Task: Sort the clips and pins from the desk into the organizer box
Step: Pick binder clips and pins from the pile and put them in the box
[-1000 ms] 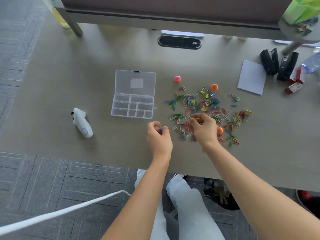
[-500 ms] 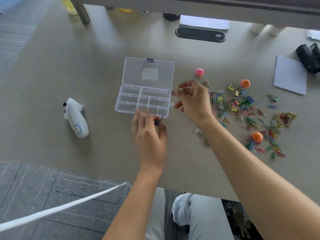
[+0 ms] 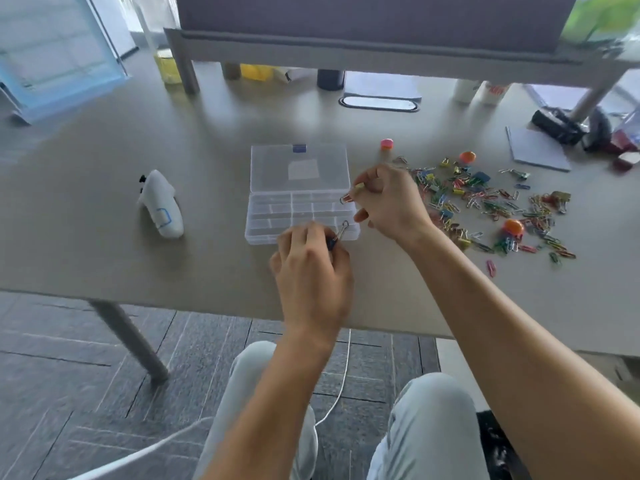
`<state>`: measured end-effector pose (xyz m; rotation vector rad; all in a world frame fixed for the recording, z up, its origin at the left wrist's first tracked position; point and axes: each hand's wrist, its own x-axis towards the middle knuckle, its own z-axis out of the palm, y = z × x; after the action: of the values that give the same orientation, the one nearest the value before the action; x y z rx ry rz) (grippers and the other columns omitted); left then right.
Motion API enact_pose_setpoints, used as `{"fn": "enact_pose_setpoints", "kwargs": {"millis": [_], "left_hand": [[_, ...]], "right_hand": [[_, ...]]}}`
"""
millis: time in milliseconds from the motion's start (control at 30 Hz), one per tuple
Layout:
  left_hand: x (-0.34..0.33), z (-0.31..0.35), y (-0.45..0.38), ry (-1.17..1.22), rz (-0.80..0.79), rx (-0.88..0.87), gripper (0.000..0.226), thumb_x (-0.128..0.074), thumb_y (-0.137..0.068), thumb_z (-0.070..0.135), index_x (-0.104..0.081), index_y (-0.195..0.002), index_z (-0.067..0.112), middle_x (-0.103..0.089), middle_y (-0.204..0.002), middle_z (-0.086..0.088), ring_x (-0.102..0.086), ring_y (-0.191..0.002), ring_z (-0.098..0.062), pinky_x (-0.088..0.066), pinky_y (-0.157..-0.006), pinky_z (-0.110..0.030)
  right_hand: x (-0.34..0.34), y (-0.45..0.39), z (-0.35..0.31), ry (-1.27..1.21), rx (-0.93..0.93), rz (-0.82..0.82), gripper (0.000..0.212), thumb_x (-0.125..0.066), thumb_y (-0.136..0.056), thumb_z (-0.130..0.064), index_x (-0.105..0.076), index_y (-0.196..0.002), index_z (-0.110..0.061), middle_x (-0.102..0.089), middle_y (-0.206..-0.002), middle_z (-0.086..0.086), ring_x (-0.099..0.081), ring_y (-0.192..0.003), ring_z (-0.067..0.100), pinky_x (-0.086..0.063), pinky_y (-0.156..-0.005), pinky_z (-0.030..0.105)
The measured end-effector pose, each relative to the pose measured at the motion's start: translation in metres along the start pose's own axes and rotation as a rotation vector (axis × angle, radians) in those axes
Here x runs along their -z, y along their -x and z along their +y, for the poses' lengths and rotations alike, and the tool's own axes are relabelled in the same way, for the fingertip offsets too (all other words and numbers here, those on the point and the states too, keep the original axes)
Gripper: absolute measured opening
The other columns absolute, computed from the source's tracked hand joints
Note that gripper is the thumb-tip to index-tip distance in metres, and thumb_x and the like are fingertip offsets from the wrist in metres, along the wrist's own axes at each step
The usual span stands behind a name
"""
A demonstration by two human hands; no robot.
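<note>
While the organizer box (image 3: 302, 216) lies open at the middle of the desk (image 3: 104, 174), its lid folded back toward 12 o'clock, both hands work at its near right corner. The left hand (image 3: 311, 268) pinches a dark binder clip (image 3: 337, 235) at the box's 5 o'clock edge, wire loop pointing up. The right hand (image 3: 388, 202), at the box's 3 o'clock side, pinches a yellow binder clip (image 3: 351, 192) just over the rightmost compartments. I judge both clips light, stiff and springy, best held by the folded body, since the wire handles swivel. The compartments look shallow, so a clip may bounce out if dropped from height.

At 3 o'clock from the box spreads the pile of clips (image 3: 485, 206), small and slippery, best picked by fingertip, with orange pins (image 3: 513, 227) among them. At 9 o'clock sits a white controller (image 3: 161, 204). A pale label (image 3: 303, 169) on the lid shows no readable writing.
</note>
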<state>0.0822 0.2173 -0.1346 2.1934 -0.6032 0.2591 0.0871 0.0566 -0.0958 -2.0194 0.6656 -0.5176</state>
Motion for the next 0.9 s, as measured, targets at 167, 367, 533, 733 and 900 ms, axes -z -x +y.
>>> {"fn": "enact_pose_setpoints", "kwargs": {"millis": [167,367,533,733,900], "left_hand": [[0.023,0.002,0.014,0.091,0.063,-0.017,0.003,-0.065,-0.089,0.021,-0.065,-0.091,0.018,-0.066,-0.095,0.002,-0.06,-0.093,-0.023,-0.047,-0.084,-0.044],[0.024,-0.013,-0.01,0.128,0.046,-0.011,0.016,-0.062,-0.092,0.019,-0.074,-0.101,0.014,-0.072,-0.092,-0.004,-0.064,-0.09,-0.027,-0.051,-0.08,-0.042],[0.029,-0.018,-0.028,0.224,0.075,0.018,0.018,-0.069,-0.088,0.017,-0.07,-0.106,0.015,-0.075,-0.09,-0.001,-0.069,-0.084,-0.022,-0.052,-0.08,-0.035],[0.03,-0.028,-0.04,0.295,0.055,0.012,0.004,-0.071,-0.086,0.019,-0.072,-0.088,0.022,-0.071,-0.074,0.007,-0.067,-0.069,-0.015,-0.056,-0.076,-0.041],[0.036,-0.031,-0.041,0.345,0.068,0.007,0.008,-0.07,-0.087,0.014,-0.074,-0.093,0.017,-0.074,-0.082,0.004,-0.069,-0.076,-0.014,-0.057,-0.078,-0.033]], "right_hand": [[0.006,0.044,0.0,-0.076,-0.062,0.085,0.006,-0.078,-0.085,-0.014,-0.073,-0.087,-0.018,-0.077,-0.084,0.002,-0.068,-0.062,0.011,-0.05,-0.058,0.024],[0.008,0.052,-0.002,-0.051,-0.137,0.117,0.013,-0.087,-0.076,-0.022,-0.081,-0.088,-0.019,-0.078,-0.08,-0.004,-0.068,-0.074,0.006,-0.054,-0.076,0.024],[-0.002,0.045,-0.006,0.079,-0.161,0.128,0.02,-0.09,-0.074,-0.028,-0.078,-0.089,-0.021,-0.075,-0.078,-0.007,-0.067,-0.071,0.005,-0.054,-0.071,0.024],[-0.013,0.044,-0.001,0.264,-0.143,0.224,0.02,-0.09,-0.07,-0.037,-0.075,-0.078,-0.025,-0.071,-0.073,-0.011,-0.068,-0.074,0.011,-0.06,-0.077,0.04],[-0.016,0.05,-0.002,0.303,-0.108,0.247,0.018,-0.089,-0.072,-0.037,-0.076,-0.076,-0.024,-0.071,-0.071,-0.011,-0.068,-0.07,0.009,-0.06,-0.072,0.039]]}}
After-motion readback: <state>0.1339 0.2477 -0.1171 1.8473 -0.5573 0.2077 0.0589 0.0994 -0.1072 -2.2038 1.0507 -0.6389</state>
